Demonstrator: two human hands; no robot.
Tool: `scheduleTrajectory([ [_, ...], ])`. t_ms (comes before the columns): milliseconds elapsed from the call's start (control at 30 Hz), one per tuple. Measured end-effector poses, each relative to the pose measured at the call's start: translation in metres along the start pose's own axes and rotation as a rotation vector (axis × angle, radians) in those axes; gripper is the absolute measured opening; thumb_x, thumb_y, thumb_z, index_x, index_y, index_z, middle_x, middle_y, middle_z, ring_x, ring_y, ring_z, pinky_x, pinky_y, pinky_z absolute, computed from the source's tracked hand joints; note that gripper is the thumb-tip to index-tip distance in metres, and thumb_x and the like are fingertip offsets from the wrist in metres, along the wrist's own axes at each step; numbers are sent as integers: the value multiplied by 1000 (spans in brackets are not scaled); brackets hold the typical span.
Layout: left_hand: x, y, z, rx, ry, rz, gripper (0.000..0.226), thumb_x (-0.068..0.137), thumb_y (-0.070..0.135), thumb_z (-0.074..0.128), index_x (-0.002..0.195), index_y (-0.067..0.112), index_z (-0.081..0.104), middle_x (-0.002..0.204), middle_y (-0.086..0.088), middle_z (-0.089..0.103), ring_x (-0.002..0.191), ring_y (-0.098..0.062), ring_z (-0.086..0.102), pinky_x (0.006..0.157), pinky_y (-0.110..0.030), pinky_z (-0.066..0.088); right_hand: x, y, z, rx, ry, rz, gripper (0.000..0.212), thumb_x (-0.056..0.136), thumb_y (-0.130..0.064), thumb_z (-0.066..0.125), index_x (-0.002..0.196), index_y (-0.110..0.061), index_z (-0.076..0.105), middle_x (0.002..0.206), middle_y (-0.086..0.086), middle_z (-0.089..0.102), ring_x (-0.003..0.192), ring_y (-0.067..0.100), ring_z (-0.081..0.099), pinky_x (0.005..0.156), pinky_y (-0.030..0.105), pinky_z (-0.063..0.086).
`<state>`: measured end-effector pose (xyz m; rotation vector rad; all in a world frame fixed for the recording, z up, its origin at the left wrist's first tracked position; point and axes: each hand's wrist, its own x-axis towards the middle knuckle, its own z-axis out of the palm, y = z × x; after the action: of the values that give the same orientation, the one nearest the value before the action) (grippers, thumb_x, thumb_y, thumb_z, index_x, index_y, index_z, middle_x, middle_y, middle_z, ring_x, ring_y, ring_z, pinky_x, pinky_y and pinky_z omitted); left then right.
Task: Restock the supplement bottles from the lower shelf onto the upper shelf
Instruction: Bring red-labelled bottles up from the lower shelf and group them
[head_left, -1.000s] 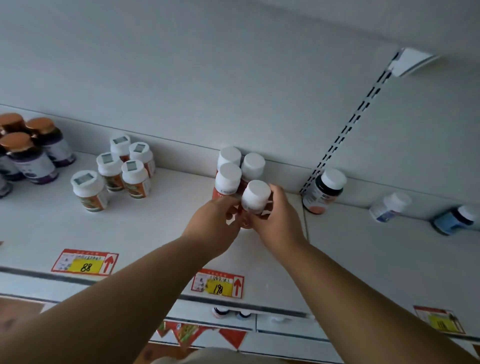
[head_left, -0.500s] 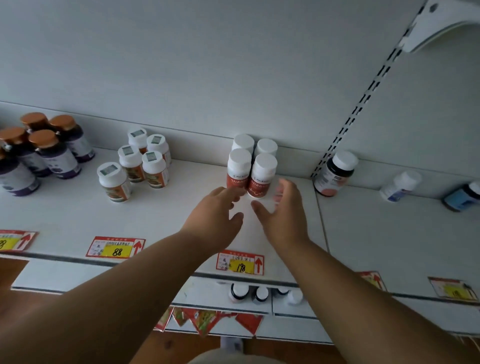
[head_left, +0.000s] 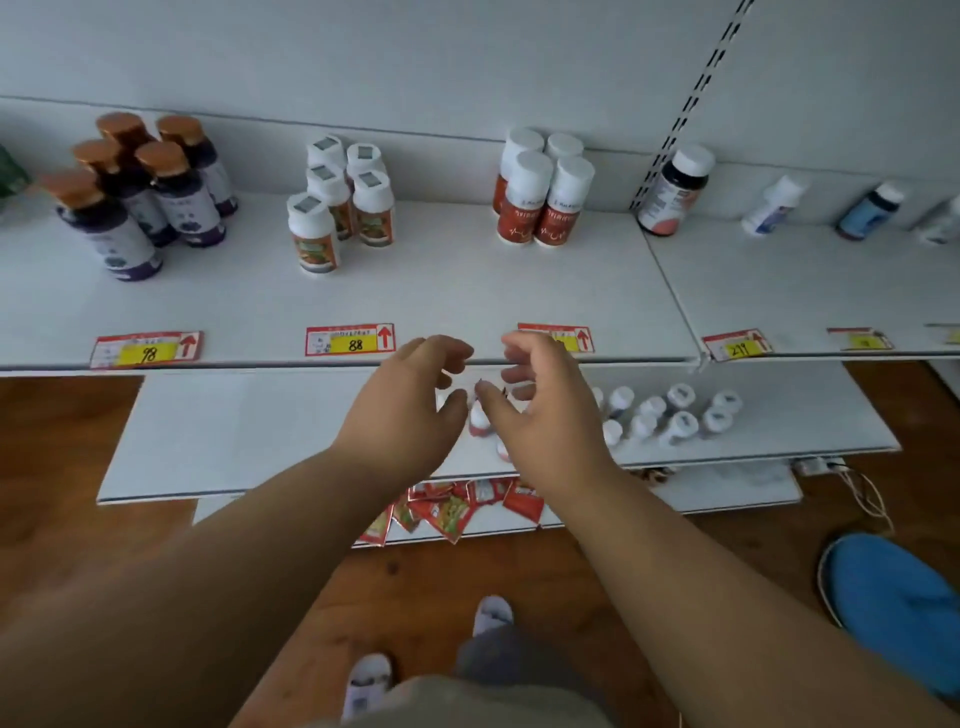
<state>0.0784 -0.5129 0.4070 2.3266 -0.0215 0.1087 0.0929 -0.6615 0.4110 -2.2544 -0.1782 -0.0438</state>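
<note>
From the head view, your left hand (head_left: 410, 410) and right hand (head_left: 540, 410) hang side by side over the lower shelf (head_left: 234, 436), fingers loosely curled and holding nothing. Between and under them sit red-labelled, white-capped bottles (head_left: 480, 421) (mostly hidden by your hands). On the upper shelf (head_left: 441, 291), 4 matching red bottles (head_left: 540, 197) stand upright in a tight cluster against the back wall. More white-capped bottles (head_left: 675, 415) stand on the lower shelf right of your right hand.
</note>
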Motion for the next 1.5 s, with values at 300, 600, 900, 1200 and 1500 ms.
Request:
scheduleTrajectory([
  [300,-41,-94,86,-30,-97,-273,36,94,16,61,128,27,56,112,11,61,91,-6,58,72,-8,40,-29,99,83,16,-168,131,43,92,-24,68,132,-23,54,123,-8,58,100,5,59,80,19,51],
  [600,17,-227,229,-220,-128,-580,37,96,23,57,132,28,51,120,10,62,98,-9,61,65,-19,49,30,245,204,-39,-276,312,41,101,-22,50,141,-24,45,142,-7,51,122,13,54,90,23,36],
  [900,141,-296,279,-332,-58,-492,81,79,33,81,147,35,36,143,4,49,123,-20,54,96,-35,49,91,317,263,12,-313,254,32,103,-10,42,126,-32,46,125,-5,56,112,12,54,88,19,37],
  [1200,138,-305,268,-202,-98,-387,48,76,40,82,116,26,59,105,6,66,98,-18,63,85,-36,54,94,313,280,109,-233,267,42,100,-12,48,141,-16,43,126,-4,57,120,17,55,101,31,42],
  [1500,9,-219,155,-538,-142,-669,37,88,49,65,106,17,69,95,-6,75,84,-25,74,83,-46,60,-13,198,203,385,-286,514,20,93,-30,66,110,-31,58,109,-10,70,102,10,67,93,44,55],
])
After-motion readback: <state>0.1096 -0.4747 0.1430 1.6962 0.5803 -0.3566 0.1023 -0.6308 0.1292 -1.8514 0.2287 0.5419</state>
